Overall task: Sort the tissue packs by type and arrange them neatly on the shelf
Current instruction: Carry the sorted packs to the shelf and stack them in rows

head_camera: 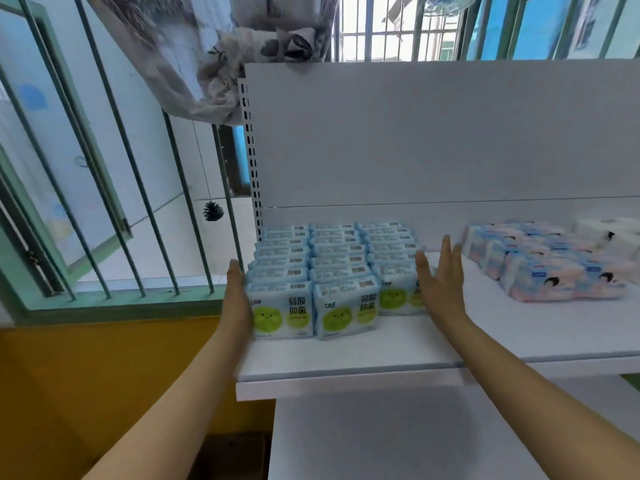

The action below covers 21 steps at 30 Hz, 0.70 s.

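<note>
1. while the left hand (238, 292) lies flat on the left side of the blue packs (332, 271), fingers straight,
2. block sits between both palms, rows running front to back on shelf (346, 362),
3. right hand (440, 275) spread, touching its right side; pink packs (540, 261) further right.

left hand (239, 292) flat | blue packs (332, 271) between | right hand (440, 278) flat

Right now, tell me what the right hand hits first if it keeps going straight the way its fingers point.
Probably nothing close: the right hand points along the bare shelf between the blue-green tissue packs and the pink-blue packs, so it likely meets the white back panel first. Depth is unclear.
</note>
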{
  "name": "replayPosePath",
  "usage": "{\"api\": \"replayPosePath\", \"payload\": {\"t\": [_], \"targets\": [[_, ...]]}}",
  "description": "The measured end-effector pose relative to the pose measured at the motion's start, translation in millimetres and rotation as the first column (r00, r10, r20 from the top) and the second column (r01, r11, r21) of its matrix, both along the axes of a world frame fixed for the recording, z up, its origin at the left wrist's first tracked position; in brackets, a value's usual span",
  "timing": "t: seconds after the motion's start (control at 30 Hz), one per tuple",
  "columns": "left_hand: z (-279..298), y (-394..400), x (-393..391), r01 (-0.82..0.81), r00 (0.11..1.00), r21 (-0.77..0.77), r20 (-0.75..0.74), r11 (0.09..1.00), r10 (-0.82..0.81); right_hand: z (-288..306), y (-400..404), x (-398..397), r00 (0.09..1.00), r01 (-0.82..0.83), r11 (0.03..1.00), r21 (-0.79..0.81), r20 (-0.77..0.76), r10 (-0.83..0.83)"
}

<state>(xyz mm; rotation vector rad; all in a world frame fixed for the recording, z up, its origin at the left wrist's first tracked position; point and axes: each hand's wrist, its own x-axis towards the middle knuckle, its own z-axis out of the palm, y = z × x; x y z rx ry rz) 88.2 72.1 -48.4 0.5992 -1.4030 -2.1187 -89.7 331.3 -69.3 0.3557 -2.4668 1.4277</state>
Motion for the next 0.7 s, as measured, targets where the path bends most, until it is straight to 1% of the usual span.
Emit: {"api": "replayPosePath", "payload": {"t": [0.03, 0.1, 0.17, 0.23, 0.33, 0.37, 0.4, 0.47, 0.57, 0.63, 0.7], "targets": [[-2, 4, -5, 0.021, 1.0, -0.008, 0.022, 1.0, -0.021, -4, -3, 2, 0.996, -0.068, 0.992, -0.104, 0.058, 0.074], [-9, 8, -14, 0.029, 1.0, -0.02, 0.009, 0.999, -0.029, -7, -13, 5, 0.97, -0.138, 0.956, -0.259, 0.158, 0.183], [-11, 12, -18, 0.051, 0.999, -0.038, 0.01, 0.998, -0.051, -10, -16, 2, 0.951, -0.139, 0.927, -0.349, 0.214, 0.223], [-13, 11, -20, 0.021, 1.0, -0.032, -0.006, 0.999, -0.021, -16, -12, -11, 0.926, -0.141, 0.892, -0.43, 0.262, 0.273], [-10, -6, -23, -0.069, 0.998, 0.045, -0.005, 0.997, 0.07, -12, -2, -35, 0.83, -0.103, 0.738, -0.667, 0.352, 0.434], [-9, -17, -25, -0.104, 0.995, 0.078, 0.012, 0.992, 0.103, -4, 0, -40, 0.803, -0.08, 0.699, -0.711, 0.369, 0.468], [-8, -27, -29, -0.13, 0.991, 0.103, 0.037, 0.986, 0.127, 3, 1, -46, 0.787, -0.054, 0.662, -0.748, 0.376, 0.489], [-6, -35, -38, -0.149, 0.988, 0.178, 0.065, 0.973, 0.139, 14, -1, -54, 0.739, -0.029, 0.652, -0.758, 0.423, 0.525], [-3, -21, -51, -0.078, 0.995, 0.266, 0.075, 0.961, 0.06, 18, -8, -64, 0.629, -0.135, 0.609, -0.782, 0.407, 0.662], [-5, -16, -56, -0.034, 0.996, 0.255, 0.085, 0.966, 0.013, 10, -12, -76, 0.613, -0.177, 0.602, -0.779, 0.391, 0.687], [-6, -18, -56, -0.004, 0.994, 0.214, 0.105, 0.977, -0.018, 9, -10, -85, 0.598, -0.181, 0.594, -0.784, 0.391, 0.699]]}}
